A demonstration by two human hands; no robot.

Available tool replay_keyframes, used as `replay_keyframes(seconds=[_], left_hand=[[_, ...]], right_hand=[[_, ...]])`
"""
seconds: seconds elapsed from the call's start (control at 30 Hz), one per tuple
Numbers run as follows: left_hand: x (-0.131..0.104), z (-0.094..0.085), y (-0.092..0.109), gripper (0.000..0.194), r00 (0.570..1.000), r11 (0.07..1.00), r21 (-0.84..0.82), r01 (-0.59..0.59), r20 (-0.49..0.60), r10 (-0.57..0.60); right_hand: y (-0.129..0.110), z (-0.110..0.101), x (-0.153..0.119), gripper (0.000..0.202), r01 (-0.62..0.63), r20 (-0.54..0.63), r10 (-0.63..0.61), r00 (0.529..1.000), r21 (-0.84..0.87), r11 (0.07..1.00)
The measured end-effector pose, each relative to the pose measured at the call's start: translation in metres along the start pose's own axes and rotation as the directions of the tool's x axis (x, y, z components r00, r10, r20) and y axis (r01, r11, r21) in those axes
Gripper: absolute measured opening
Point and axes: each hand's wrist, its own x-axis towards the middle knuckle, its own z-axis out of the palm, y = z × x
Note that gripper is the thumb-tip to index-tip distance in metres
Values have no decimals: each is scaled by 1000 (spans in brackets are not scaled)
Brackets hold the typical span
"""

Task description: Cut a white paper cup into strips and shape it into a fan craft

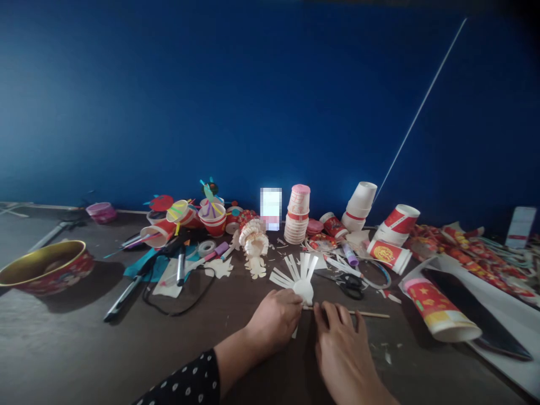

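Note:
In front of me lies a white paper cup cut into strips (302, 289), its round base flat on the table and its strips fanned out away from me. My left hand (276, 319) is closed at the near edge of that base, fingers curled on the cup; a short white strip sticks out below them. A thin wooden stick (373, 315) runs sideways just below the base. My right hand (342, 343) bends over the stick, fingertips on its far side and thumb on the near side. What lies under the fingers is hidden.
Scissors (351, 286) and a purple glue stick (350, 255) lie behind my right hand. Stacked paper cups (297, 216) stand at the back. A red cup (439, 309) and a dark phone (476, 312) are at right. A gold-lined bowl (46, 267) stands left, near markers (180, 267).

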Motion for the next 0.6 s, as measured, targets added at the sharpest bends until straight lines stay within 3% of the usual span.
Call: replay_keyframes(seconds=[0.6], left_hand=[[8,0,5,12,986,990,4,140,91,-140]], right_hand=[[5,-2,3,42,12,-30,-9,1000,102,995]])
